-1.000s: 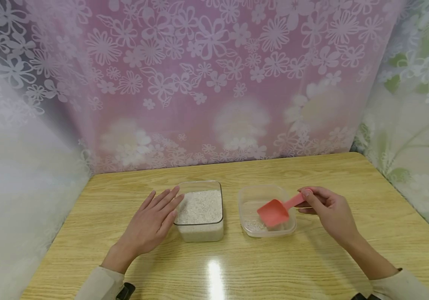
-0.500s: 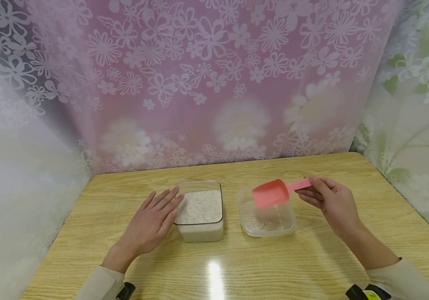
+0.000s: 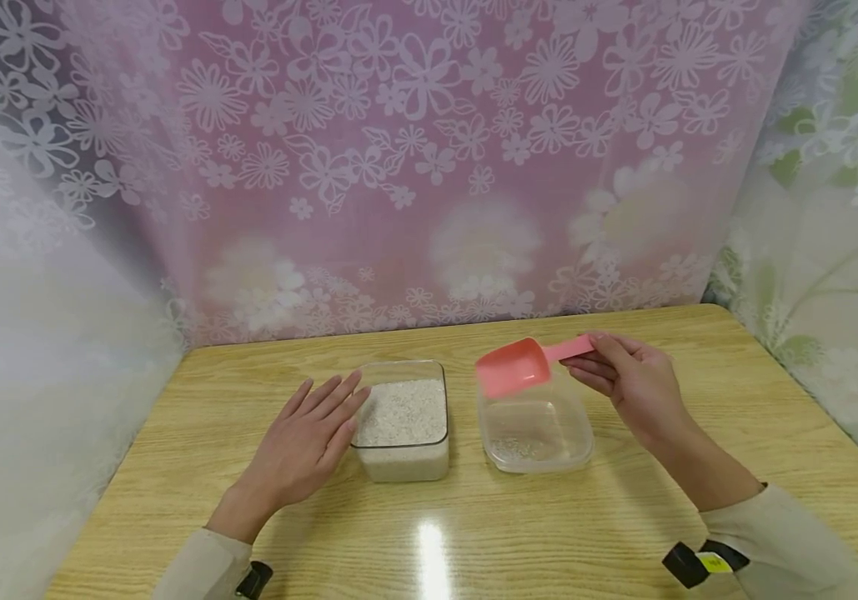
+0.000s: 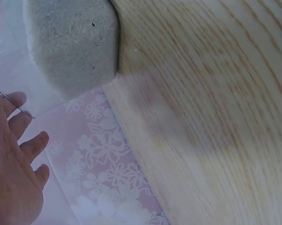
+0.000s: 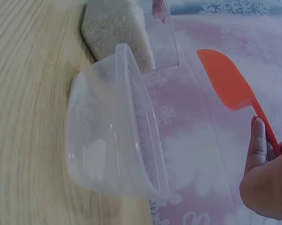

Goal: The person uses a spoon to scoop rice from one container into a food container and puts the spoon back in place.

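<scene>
My right hand pinches the handle of a pink scoop, thumb on top and fingers below. The scoop hangs above the back left part of a clear plastic tub; in the right wrist view the scoop is well over the tub's rim. A few rice grains lie on the tub's floor. My left hand has its fingers stretched out, with the fingertips at the left rim of a clear square container. Rice fills much of that container.
Both containers stand side by side on a wood-grain table, a narrow gap between them. A pink flowered curtain hangs behind the back edge, with pale cloth at the right.
My right hand has lifted the scoop from inside the tub, tilted it and carried it up and left. The left hand stays at the rice container.
</scene>
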